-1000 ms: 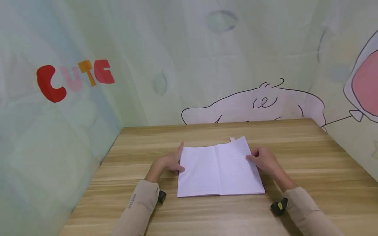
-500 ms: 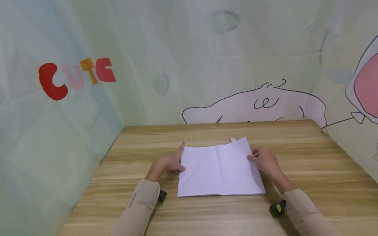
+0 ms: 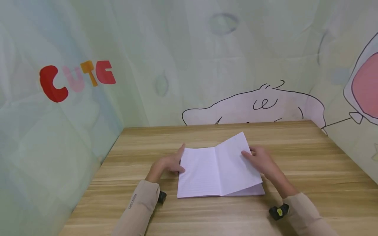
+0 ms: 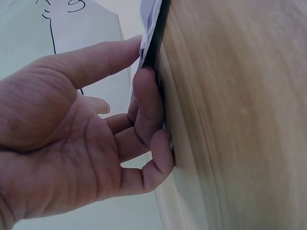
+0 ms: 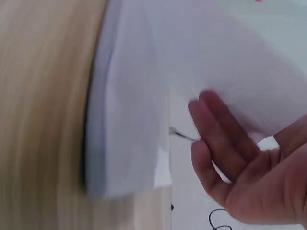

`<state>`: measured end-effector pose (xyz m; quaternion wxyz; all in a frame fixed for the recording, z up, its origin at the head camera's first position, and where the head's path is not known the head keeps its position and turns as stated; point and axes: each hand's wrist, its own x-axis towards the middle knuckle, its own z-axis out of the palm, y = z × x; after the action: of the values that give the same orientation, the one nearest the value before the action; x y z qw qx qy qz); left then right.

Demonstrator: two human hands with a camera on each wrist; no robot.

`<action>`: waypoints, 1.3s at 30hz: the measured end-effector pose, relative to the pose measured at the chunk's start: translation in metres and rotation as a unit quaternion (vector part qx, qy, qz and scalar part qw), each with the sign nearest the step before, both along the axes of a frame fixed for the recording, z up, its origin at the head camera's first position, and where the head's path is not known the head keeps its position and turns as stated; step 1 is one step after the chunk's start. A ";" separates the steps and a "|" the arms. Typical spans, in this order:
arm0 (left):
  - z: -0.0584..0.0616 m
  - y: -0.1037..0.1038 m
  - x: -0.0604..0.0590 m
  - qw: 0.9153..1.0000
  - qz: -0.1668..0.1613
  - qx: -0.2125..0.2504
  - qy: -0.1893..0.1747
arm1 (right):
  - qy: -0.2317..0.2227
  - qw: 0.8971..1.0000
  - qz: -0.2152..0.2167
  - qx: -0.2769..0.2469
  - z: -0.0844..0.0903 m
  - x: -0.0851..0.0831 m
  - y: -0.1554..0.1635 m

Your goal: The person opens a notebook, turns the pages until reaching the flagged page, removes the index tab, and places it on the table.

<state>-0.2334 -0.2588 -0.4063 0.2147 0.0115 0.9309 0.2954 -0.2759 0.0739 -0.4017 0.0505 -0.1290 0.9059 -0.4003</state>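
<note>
An open lined notebook [image 3: 198,175] lies on the wooden table, its two halves spread left and right. My left hand [image 3: 170,162] pinches its left edge, thumb on the page and one finger pointing toward the far corner. In the left wrist view, curled fingers [image 4: 148,103] sit under the dark cover. On the right half, a single page [image 3: 236,165] is raised at a slant, and my right hand [image 3: 262,160] holds its outer edge with the thumb on top. Seen from the right wrist, the fingers [image 5: 223,132] are behind the lifted sheet [image 5: 225,57], above the remaining pages [image 5: 132,148].
The wooden table [image 3: 141,137] reaches back to a printed fabric wall [image 3: 165,59] with a cartoon drawing and coloured letters. A small black device [image 3: 279,211] is strapped at the right wrist, another [image 3: 162,197] at the left.
The right hand has lifted the right page's outer edge, so its near corner now stands above the sheets beneath. The left hand keeps its place on the left edge.
</note>
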 end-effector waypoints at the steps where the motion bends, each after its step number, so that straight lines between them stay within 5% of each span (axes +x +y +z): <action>1: 0.000 0.000 0.000 1.000 0.000 0.003 0.000 | -0.019 1.000 0.009 -0.014 0.002 0.001 -0.002; 7: -0.001 -0.001 -0.001 1.000 -0.001 0.016 0.006 | -0.130 0.983 0.038 -0.122 0.011 0.010 -0.015; 11: -0.002 -0.002 -0.001 1.000 0.000 0.019 0.005 | -0.156 0.975 0.046 -0.150 0.015 0.015 -0.025; 18: -0.002 -0.004 -0.002 1.000 0.005 0.027 0.004 | -0.131 0.987 0.022 -0.092 0.027 0.020 -0.049; 23: -0.003 -0.005 -0.001 1.000 0.000 0.023 0.009 | -0.079 0.994 0.056 -0.059 0.032 0.027 -0.073; 33: -0.001 -0.006 0.003 0.998 -0.064 -0.017 0.016 | -0.034 0.997 0.072 0.024 0.023 0.039 -0.109; 39: -0.001 -0.012 0.001 0.996 -0.085 0.024 0.018 | 0.001 0.999 0.034 0.031 0.016 0.040 -0.123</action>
<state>-0.2326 -0.2708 -0.4076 0.2218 0.1015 0.9228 0.2982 -0.2356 -0.0486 -0.3858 0.0669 -0.1589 0.9128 -0.3702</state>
